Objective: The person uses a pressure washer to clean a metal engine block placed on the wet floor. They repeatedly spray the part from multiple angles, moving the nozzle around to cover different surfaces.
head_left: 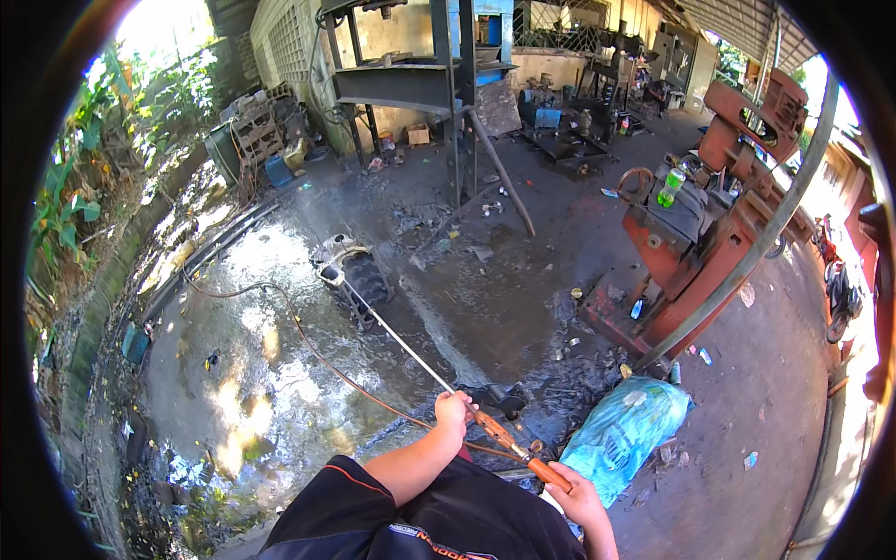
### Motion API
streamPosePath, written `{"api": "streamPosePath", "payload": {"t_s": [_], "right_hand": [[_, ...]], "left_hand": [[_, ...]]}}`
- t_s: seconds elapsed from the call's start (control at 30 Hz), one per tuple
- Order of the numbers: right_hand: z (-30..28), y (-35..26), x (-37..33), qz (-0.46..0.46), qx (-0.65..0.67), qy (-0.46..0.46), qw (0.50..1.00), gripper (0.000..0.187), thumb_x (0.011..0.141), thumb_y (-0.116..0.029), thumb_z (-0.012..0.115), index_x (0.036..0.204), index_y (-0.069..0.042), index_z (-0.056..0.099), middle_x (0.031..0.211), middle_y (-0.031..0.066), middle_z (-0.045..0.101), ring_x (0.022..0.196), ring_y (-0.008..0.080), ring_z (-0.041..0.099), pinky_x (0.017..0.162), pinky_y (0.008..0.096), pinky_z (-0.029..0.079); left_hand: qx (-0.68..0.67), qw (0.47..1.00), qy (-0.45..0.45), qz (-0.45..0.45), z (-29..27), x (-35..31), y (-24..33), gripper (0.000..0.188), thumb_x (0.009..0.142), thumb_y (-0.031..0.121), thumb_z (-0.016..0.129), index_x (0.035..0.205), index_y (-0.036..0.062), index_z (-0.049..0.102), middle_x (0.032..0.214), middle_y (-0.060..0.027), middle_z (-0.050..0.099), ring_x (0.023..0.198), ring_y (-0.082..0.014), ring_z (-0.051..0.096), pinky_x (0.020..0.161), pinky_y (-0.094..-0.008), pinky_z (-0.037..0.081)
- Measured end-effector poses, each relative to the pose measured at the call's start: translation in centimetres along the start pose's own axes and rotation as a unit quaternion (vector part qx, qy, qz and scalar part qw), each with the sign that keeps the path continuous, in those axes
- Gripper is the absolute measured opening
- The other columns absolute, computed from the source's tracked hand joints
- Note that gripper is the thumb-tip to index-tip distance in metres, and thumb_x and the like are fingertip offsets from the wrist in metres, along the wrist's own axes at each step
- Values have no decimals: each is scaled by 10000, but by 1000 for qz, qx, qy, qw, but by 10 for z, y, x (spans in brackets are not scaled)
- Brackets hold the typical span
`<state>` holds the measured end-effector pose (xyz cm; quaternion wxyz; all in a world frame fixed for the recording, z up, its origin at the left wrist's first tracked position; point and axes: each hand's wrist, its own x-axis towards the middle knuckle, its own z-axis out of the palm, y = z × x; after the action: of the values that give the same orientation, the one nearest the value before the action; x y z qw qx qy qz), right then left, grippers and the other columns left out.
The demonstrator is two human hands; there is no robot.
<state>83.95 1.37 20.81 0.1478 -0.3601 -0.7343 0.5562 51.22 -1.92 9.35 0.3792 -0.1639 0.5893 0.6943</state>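
A long spray lance (408,349) with an orange handle slants away from me over the wet floor. My left hand (453,409) is closed around its thin metal tube, in front of the orange sleeve. Further back and to the right, my right hand (579,497) grips the orange rear handle. The far end of the lance reaches a dirty metal machine part (367,283), dark-bodied with a pale flange, lying on the concrete. Fine mist hangs beyond this part. A brown hose (322,358) loops over the floor from the left toward the handle.
A blue plastic bag (623,431) lies close by on the right. Behind it stands a red machine (686,257) with a green bottle (671,188) on it and a leaning pole. A tall steel frame (397,89) rises at the back. Plants line the left edge.
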Motion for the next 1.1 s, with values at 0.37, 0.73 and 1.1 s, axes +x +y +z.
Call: {"api": "streamPosePath", "payload": {"t_s": [0.37, 0.73, 1.1], "right_hand": [[2, 3, 2, -8, 20, -3, 1000, 496, 840, -176, 751, 1275, 1, 592, 1102, 147, 696, 987, 188, 673, 881, 299, 508], [4, -12, 2, -10, 15, -8, 1000, 489, 844, -142, 747, 1279, 12, 586, 1121, 134, 688, 995, 164, 657, 890, 289, 503], [7, -11, 3, 6, 20, -12, 1000, 491, 842, -141, 746, 1280, 11, 586, 1125, 127, 688, 983, 159, 656, 887, 286, 503]], "left_hand": [[2, 1000, 0, 5, -5, -5, 2, 80, 834, 50, 539, 894, 86, 500, 717, -61, 594, 577, -206, 645, 442, -304, 479], [3, 1000, 5, 11, -8, -2, 3, 141, 832, 46, 543, 961, 62, 488, 746, -62, 594, 573, -207, 635, 446, -306, 490], [-9, 999, 10, 31, -7, -7, 8, 123, 836, 51, 534, 947, 64, 481, 733, -63, 585, 547, -191, 622, 406, -283, 439]]}}
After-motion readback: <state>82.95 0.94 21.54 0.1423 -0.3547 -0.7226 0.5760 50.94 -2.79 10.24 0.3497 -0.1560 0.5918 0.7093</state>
